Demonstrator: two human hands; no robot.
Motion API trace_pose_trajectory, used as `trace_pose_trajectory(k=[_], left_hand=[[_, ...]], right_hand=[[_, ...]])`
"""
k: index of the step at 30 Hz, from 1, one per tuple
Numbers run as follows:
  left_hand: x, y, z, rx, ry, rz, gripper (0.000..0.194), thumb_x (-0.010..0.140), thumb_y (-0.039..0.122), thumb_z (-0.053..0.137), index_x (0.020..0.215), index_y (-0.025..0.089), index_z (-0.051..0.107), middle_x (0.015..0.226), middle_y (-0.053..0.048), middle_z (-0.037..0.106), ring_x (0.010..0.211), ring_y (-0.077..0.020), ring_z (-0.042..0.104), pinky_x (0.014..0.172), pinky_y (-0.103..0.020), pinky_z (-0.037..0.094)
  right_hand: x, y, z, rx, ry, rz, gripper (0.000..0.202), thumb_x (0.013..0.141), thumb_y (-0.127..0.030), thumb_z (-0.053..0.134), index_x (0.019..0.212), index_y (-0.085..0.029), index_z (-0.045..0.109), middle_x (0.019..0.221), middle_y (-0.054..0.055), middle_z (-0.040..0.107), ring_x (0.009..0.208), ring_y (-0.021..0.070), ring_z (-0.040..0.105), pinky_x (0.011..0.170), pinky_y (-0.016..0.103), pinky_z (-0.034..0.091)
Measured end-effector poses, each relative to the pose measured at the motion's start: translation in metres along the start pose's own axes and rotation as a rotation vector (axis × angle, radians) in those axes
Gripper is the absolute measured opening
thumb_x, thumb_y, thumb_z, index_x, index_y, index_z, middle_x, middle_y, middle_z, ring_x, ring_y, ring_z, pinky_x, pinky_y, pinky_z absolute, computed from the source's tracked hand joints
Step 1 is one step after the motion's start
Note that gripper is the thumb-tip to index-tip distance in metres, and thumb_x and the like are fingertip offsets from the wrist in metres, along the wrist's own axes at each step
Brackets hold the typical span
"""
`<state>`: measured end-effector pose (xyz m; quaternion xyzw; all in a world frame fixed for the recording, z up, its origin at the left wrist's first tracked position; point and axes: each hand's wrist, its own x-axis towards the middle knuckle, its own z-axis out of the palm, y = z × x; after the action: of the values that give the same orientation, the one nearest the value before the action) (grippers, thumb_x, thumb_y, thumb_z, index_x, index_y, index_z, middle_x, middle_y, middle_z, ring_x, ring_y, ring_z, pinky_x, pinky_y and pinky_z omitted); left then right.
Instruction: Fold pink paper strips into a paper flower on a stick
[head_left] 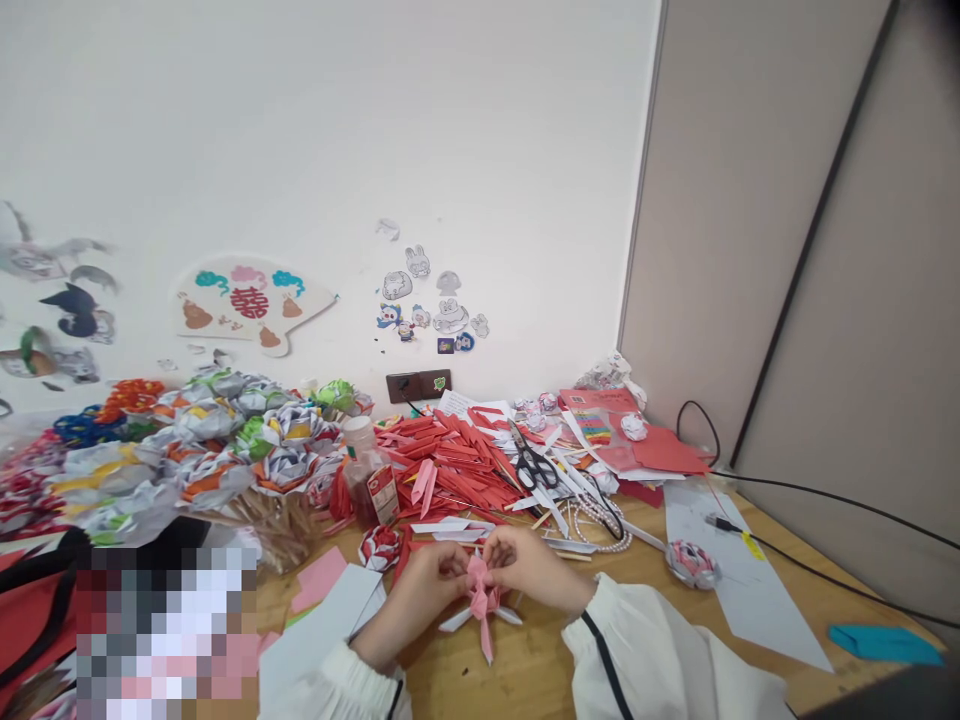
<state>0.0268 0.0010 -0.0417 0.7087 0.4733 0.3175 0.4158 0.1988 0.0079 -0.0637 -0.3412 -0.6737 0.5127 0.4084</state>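
Between my hands is a partly formed pink and white folded paper flower (480,600), its narrow folded strips sticking out toward me and to both sides. My left hand (429,584) pinches its left edge, while the fingers of my right hand (531,566) press on the right edge. The fingertips hide part of its top. Just beyond my hands lie white folded paper strips (457,526) and a large heap of red folded strips (457,455). A finished red and white paper flower (380,547) sits left of them.
Paper flowers on sticks (217,440) crowd the left side. A bottle (364,480) stands behind my left hand. Black scissors (534,465), a pearl string (619,535) and red paper (664,450) lie farther back. A black cable (825,580) crosses the right side near a blue piece (885,643).
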Motion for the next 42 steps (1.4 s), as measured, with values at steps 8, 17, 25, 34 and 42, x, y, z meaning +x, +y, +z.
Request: trace_pose_trajectory(k=[8,17,25,34,42], left_hand=[[0.000,-0.007,0.001,0.066,0.048,0.069,0.013,0.064,0.026,0.059,0.060,0.015,0.056,0.058,0.000,0.061,0.055,-0.0133,0.053,0.051,-0.022,0.037],[0.004,-0.017,0.001,0.083,0.001,0.061,0.016,0.065,0.028,0.059,0.064,0.012,0.062,0.061,-0.003,0.065,0.056,-0.0143,0.056,0.052,-0.023,0.039],[0.004,-0.014,0.002,0.129,0.015,0.101,0.014,0.066,0.025,0.057,0.061,0.013,0.062,0.059,-0.002,0.064,0.056,-0.0138,0.055,0.053,-0.022,0.039],[0.007,-0.019,0.005,0.138,0.021,0.084,0.008,0.063,0.019,0.056,0.061,0.013,0.061,0.060,-0.001,0.062,0.058,-0.0136,0.053,0.052,-0.021,0.038],[-0.001,-0.005,-0.007,0.001,-0.230,0.079,0.017,0.066,0.029,0.064,0.070,0.013,0.060,0.068,-0.001,0.061,0.063,-0.0134,0.054,0.057,-0.022,0.039]], right_hand=[[0.003,0.007,0.003,-0.014,0.040,-0.005,0.018,0.061,-0.024,0.071,0.071,-0.014,0.059,0.062,-0.003,0.057,0.058,0.0104,0.053,0.054,0.021,0.041],[0.005,0.010,0.003,0.000,0.002,0.080,0.029,0.059,-0.037,0.072,0.071,-0.012,0.061,0.063,0.000,0.059,0.058,0.0116,0.055,0.054,0.023,0.044],[0.005,0.011,0.004,0.025,0.031,0.122,0.037,0.053,-0.044,0.075,0.065,-0.012,0.059,0.057,-0.001,0.058,0.052,0.0118,0.056,0.050,0.023,0.045],[0.009,0.013,0.000,0.031,-0.063,0.194,0.026,0.058,-0.034,0.072,0.066,-0.012,0.062,0.056,-0.002,0.059,0.050,0.0102,0.056,0.051,0.022,0.047],[0.007,0.010,-0.003,-0.058,-0.107,0.094,0.011,0.062,-0.021,0.067,0.067,-0.013,0.062,0.058,-0.002,0.059,0.052,0.0100,0.055,0.048,0.019,0.043]])
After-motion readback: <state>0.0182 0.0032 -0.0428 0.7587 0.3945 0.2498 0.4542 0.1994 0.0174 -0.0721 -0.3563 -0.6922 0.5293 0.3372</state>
